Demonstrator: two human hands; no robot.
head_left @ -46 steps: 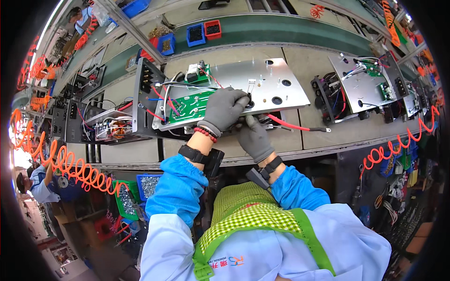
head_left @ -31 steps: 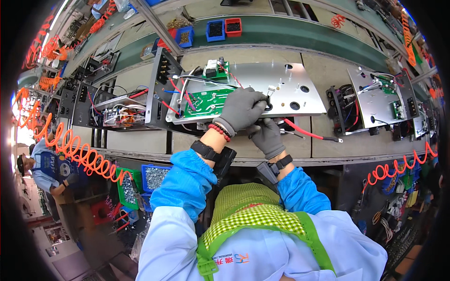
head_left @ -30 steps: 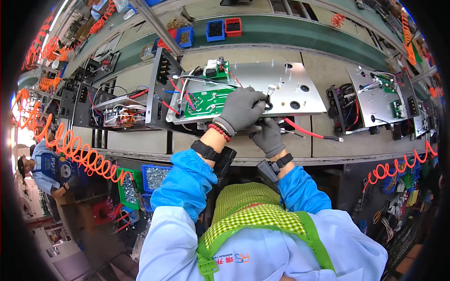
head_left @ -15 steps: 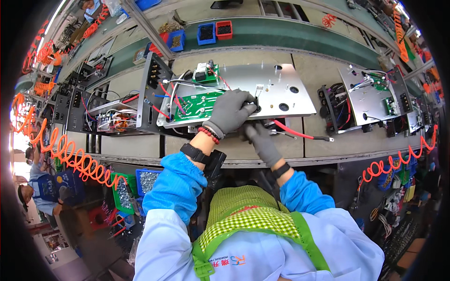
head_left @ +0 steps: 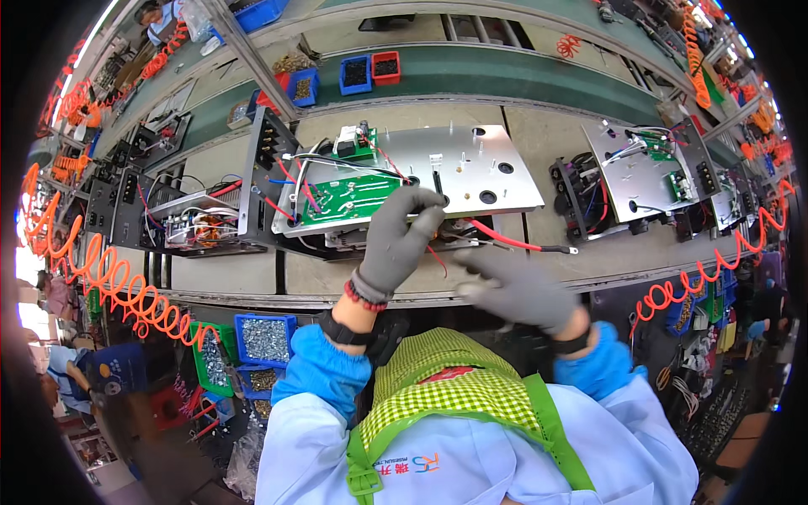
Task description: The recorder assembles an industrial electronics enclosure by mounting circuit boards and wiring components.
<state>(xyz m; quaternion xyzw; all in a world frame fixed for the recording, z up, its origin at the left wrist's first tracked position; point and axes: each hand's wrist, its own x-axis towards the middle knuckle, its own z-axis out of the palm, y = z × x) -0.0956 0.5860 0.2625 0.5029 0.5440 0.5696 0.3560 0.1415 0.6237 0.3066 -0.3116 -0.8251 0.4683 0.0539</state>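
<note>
My left hand (head_left: 397,240), in a grey glove, is at the front edge of a silver metal panel (head_left: 488,177). Its thumb and fingers are bent together by a hole with a black lead and a white connector (head_left: 436,160); what they pinch is hidden. Just below them hangs a thin red wire (head_left: 439,263). My right hand (head_left: 522,286), gloved and blurred by motion, is in front of the panel with its fingers stretched out and apart. Between it and the panel runs a thick red cable (head_left: 509,241) with a ring lug. The panel carries a green circuit board (head_left: 353,198).
A dark chassis (head_left: 202,210) with wiring stands left, and another panel assembly (head_left: 644,172) stands right. Behind are blue (head_left: 355,76) and red (head_left: 385,69) parts bins. Screw bins (head_left: 265,338) sit below the bench edge at left. Coiled orange air hoses (head_left: 126,282) hang on both sides.
My right hand has pulled away from beneath the panel's edge, toward me and to the right. My left hand has come off the panel's top to its front edge. The thin red wire now shows.
</note>
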